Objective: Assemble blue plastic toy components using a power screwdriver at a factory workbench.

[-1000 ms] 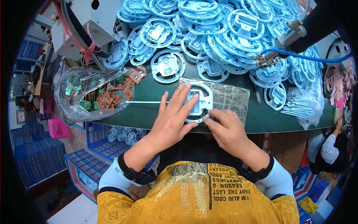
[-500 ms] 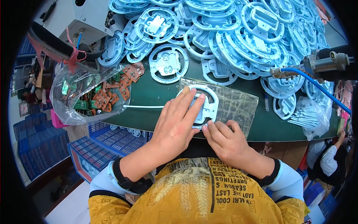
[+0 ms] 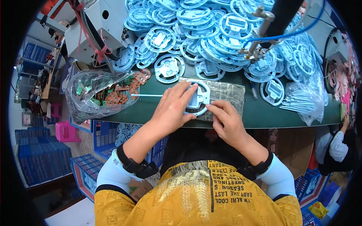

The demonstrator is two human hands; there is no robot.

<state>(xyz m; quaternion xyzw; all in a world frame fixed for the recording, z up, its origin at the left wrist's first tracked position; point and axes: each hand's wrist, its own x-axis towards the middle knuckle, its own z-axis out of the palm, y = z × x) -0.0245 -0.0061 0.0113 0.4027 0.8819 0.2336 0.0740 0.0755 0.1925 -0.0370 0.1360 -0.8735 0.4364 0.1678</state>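
Note:
A light-blue plastic toy steering wheel (image 3: 207, 91) lies on a block wrapped in clear film (image 3: 228, 98) near the table's front edge. My left hand (image 3: 169, 109) grips its left side, fingers laid over the rim and thumb at the lower edge. At the wheel's lower right rim, the thumb and forefinger of my right hand (image 3: 228, 122) are pressed together on it. A thin white rod (image 3: 149, 95) juts out leftward from beside my left hand; its other end is hidden under that hand.
Many similar wheels (image 3: 211, 45) are heaped across the back of the green table (image 3: 147, 116). An open plastic bag (image 3: 81, 109) of small circuit boards stands left. A bag of white rods (image 3: 301, 100) lies right. A metal tool with a blue hose (image 3: 260, 49) overhangs the heap.
The whole view has shifted. My left fingers have drawn leftward off the wheel's middle, uncovering more of it. My right hand still touches the lower right rim, slightly higher.

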